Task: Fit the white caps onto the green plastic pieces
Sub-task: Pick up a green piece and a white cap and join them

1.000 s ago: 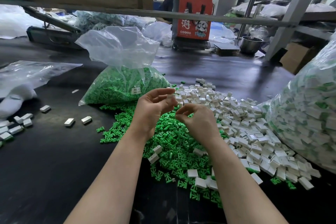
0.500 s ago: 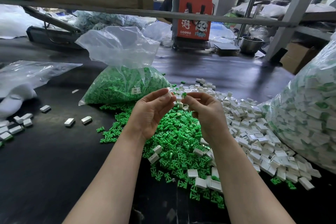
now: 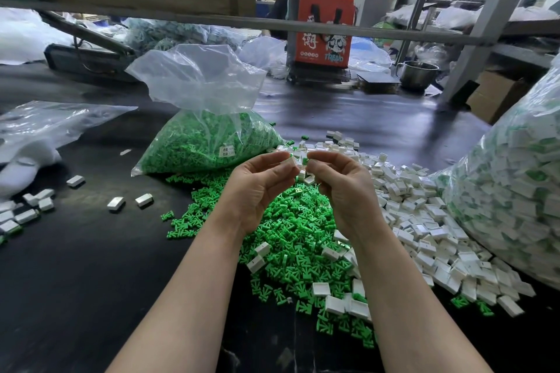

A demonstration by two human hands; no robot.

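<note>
Currently left hand [image 3: 257, 188] grip pinching white cap [image 3: 289, 163]; right hand [image 3: 339, 185] grip pinching green piece [image 3: 305, 161]. Both judged light, rigid, small; hold by edges, fingertips only.

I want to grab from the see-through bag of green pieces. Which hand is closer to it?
Left. The left hand is raised just in front of the bag of green pieces, pinching a white cap. The right hand is farther to the right, over the white pile.

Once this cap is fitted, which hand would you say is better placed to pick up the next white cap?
Probably the right hand: the loose white caps lie on its side, while the left hand hovers over the green pieces.
</note>
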